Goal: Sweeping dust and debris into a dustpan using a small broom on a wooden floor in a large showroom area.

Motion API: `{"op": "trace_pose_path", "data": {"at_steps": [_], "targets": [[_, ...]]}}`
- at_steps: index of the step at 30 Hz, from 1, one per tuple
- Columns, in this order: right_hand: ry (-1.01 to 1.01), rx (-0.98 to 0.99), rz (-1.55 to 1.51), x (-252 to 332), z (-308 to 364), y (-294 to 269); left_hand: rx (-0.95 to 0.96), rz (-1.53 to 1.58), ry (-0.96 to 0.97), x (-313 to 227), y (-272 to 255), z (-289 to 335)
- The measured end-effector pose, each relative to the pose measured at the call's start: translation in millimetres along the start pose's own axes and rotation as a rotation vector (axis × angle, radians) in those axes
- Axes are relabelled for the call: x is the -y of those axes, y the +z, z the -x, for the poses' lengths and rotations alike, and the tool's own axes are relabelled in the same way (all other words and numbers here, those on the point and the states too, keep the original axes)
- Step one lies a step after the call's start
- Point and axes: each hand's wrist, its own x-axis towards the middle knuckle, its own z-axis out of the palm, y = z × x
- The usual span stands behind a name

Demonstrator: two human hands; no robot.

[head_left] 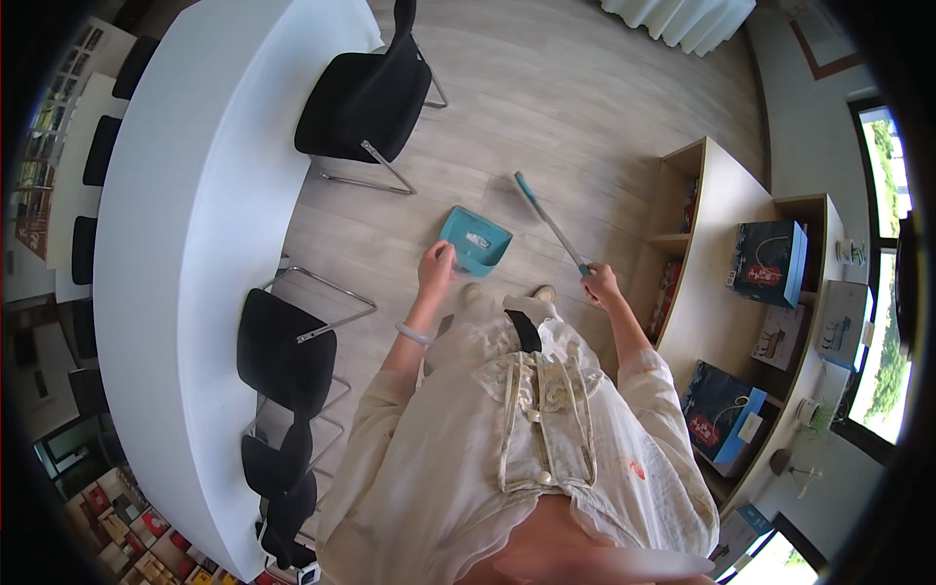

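Observation:
My left hand (pixel 437 265) is closed at the near left edge of a teal dustpan (pixel 485 255). The grip itself is partly hidden by my fingers. A pale patch shows inside the pan; whether it is litter or a mark I cannot make out. In my right hand (pixel 600 283) is a slim grey pole with teal ends (pixel 553 226), its far end pointing ahead and left over the floor. The fingers wrap around its near teal end. No bristles are visible on it. Both forearms reach forward, with my shoes below between the hands.
A long white table (pixel 229 175) runs along the left, with black chairs (pixel 356 102) beside it. On the right stands a wooden shelf unit (pixel 717 244) holding dark blue gift boxes (pixel 768 261). A white curtain (pixel 682 19) hangs at the far end above the wood-look floor (pixel 546 97).

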Motion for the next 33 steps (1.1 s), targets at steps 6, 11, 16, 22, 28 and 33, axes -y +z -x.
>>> {"op": "trace_pose_path", "data": {"at_steps": [6,11,16,22,28,33], "targets": [[-0.139,-0.128,0.332,11.8,-27.3,67.0,-0.082,-0.018,-0.018,0.2,-4.5,-14.3],[0.058,0.362,0.084,31.1,-27.4,13.1,-0.132,-0.023,-0.038,-10.9,0.6,-29.1],[0.086,0.421,-0.039,82.2,-66.3,-38.4,-0.198,0.081,-0.026,-28.7,15.9,-44.8],[-0.455,0.321,0.483,170.6,-135.5,-26.6,-0.385,0.270,-0.024,-29.7,44.0,-53.1],[-0.568,0.200,0.871,179.4,-211.2,35.4,-0.473,0.302,-0.089,-28.9,80.9,-68.0],[-0.708,0.362,1.057,167.3,-215.4,-0.6,-0.498,0.323,-0.071,-41.7,90.5,-79.3]]}}
